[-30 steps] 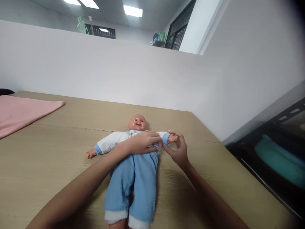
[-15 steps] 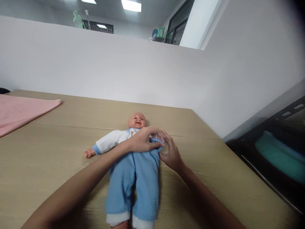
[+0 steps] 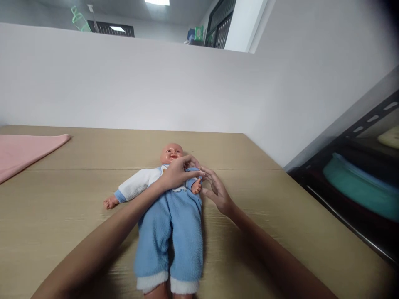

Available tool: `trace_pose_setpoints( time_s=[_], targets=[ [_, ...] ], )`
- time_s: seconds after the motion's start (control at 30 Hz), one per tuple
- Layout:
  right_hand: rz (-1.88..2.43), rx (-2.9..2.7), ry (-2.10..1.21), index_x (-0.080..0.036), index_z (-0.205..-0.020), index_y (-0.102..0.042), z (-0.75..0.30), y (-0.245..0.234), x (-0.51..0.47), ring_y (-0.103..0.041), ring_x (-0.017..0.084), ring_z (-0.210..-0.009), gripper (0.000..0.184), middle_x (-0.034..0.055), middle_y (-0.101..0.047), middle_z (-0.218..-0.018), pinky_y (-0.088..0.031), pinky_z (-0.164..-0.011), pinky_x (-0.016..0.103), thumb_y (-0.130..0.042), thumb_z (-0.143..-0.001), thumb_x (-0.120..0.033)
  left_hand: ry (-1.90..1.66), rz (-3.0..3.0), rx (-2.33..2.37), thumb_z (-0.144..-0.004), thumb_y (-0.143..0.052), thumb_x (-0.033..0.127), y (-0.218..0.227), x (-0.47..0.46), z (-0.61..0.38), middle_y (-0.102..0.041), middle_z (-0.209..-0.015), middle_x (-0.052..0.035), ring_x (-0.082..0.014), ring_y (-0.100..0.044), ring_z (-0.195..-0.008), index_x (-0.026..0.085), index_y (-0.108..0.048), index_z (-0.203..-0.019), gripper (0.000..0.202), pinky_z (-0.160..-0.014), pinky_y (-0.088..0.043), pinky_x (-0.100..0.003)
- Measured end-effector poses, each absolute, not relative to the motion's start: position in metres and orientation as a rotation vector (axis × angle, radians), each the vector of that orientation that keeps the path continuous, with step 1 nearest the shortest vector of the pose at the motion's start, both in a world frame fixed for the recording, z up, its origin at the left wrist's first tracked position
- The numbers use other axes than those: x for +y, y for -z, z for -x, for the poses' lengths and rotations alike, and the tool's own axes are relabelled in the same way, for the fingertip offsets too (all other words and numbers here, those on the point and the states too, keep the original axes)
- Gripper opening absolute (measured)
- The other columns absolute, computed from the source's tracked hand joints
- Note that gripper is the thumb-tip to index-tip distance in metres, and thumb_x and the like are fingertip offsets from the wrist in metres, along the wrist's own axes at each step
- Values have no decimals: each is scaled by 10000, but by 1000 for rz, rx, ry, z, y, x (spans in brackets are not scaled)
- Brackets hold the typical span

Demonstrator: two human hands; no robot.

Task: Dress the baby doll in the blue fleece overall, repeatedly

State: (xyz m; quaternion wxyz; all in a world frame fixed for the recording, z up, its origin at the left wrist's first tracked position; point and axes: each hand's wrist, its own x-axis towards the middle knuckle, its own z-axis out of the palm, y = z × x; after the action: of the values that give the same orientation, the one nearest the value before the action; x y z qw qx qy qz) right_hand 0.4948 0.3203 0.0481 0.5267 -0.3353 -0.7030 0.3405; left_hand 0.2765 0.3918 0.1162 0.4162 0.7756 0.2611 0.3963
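A baby doll (image 3: 171, 153) lies on its back on the table, dressed in a blue and white fleecy outfit (image 3: 170, 236). My left hand (image 3: 179, 172) reaches across its chest, closed around the blue-cuffed sleeve of the arm on the right. Below the cuff, that arm's small doll hand (image 3: 196, 186) pokes out over the belly. My right hand (image 3: 218, 194) is just beside it, fingers curved and thumb apart, its fingertips close to the sleeve and my left fingertips. Spread out to the left is the other sleeve (image 3: 137, 185), with its doll hand showing.
Pink cloth (image 3: 28, 151) lies at the table's left side. The brown tabletop (image 3: 77, 232) meets a white partition wall (image 3: 140, 87) at the back. A dark rack (image 3: 352, 149) with teal fabric (image 3: 358, 189) stands past the right edge.
The doll's hand on the right now shows out of the blue cuff, where before the cuff was pulled outward between my hands. My right thumb has come away. The camera view has shifted slightly.
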Motion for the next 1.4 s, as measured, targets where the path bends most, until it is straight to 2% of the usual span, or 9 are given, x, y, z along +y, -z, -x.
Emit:
trace_pose_setpoints(
  time_s=[0.1, 0.2, 0.43, 0.6, 0.77, 1.0, 1.1, 1.23, 1.4],
  targets=[
    [846, -1503, -978, -294, -1176, -761, -493, -46, 326, -712, 296, -1200, 337, 66, -764, -1203, -563, -1139, 460, -738, -1039, -602, -928, -2175, 714, -933, -860, 574, -116, 393, -268, -760, -994, -48, -247, -679, -944, 207, -703, -1029, 411, -843, -494, -358],
    [919, -1448, -1009, -273, -946, -750, -491, -47, 331, -671, 258, -1094, 371, 32, -692, -1049, -536, -1100, 392, -738, -1032, -634, -801, -2409, 717, -1030, -721, 590, -119, 392, -261, -717, -1037, -66, -260, -644, -985, 215, -681, -1015, 377, -907, -481, -390],
    [950, -1527, -1003, -259, -956, -746, -493, -64, 326, -641, 255, -1077, 426, 37, -678, -1063, -515, -1038, 371, -768, -993, -683, -576, -2360, 626, -1093, -562, 575, -126, 395, -253, -682, -954, -33, -221, -641, -874, 229, -627, -1002, 364, -814, -484, -356],
    [998, -1503, -1188, -262, -1044, -725, -493, -77, 321, -676, 250, -1044, 403, 28, -724, -1060, -546, -975, 377, -887, -894, -599, -661, -2134, 680, -1094, -562, 597, -122, 395, -260, -672, -846, 1, -192, -595, -724, 243, -563, -1020, 362, -687, -465, -327],
    [1062, -1482, -1240, -252, -961, -728, -488, -83, 319, -668, 219, -917, 361, -3, -704, -947, -536, -893, 357, -943, -820, -505, -826, -2125, 677, -1077, -609, 552, -119, 393, -269, -642, -870, 4, -183, -578, -771, 223, -608, -1010, 335, -718, -444, -320],
    [1051, -995, -1336, -265, -867, -657, -483, -72, 319, -545, 173, -756, 358, -32, -643, -858, -421, -688, 298, -930, -723, -446, -666, -2218, 757, -1039, -628, 524, -113, 394, -265, -683, -903, -7, -198, -597, -786, 212, -681, -1112, 325, -715, -436, -329],
    [1044, -968, -1310, -274, -866, -649, -479, -67, 320, -599, 194, -837, 345, -11, -662, -931, -470, -737, 305, -909, -726, -452, -661, -2337, 819, -1044, -610, 493, -109, 394, -268, -655, -838, 3, -192, -561, -725, 209, -676, -1087, 295, -688, -392, -333],
    [1062, -929, -1209, -290, -881, -640, -475, -57, 325, -633, 207, -931, 384, -13, -664, -980, -513, -824, 312, -919, -718, -497, -709, -2395, 843, -1065, -591, 448, -109, 393, -270, -696, -879, -24, -201, -596, -773, 211, -657, -1023, 249, -716, -404, -333],
    [1167, -934, -1142, -280, -907, -654, -481, -35, 330, -619, 188, -809, 400, -29, -659, -871, -498, -730, 300, -916, -730, -525, -674, -2397, 954, -1084, -592, 427, -108, 392, -271, -694, -829, -21, -217, -625, -749, 214, -677, -1079, 230, -693, -368, -335]
  ],
)
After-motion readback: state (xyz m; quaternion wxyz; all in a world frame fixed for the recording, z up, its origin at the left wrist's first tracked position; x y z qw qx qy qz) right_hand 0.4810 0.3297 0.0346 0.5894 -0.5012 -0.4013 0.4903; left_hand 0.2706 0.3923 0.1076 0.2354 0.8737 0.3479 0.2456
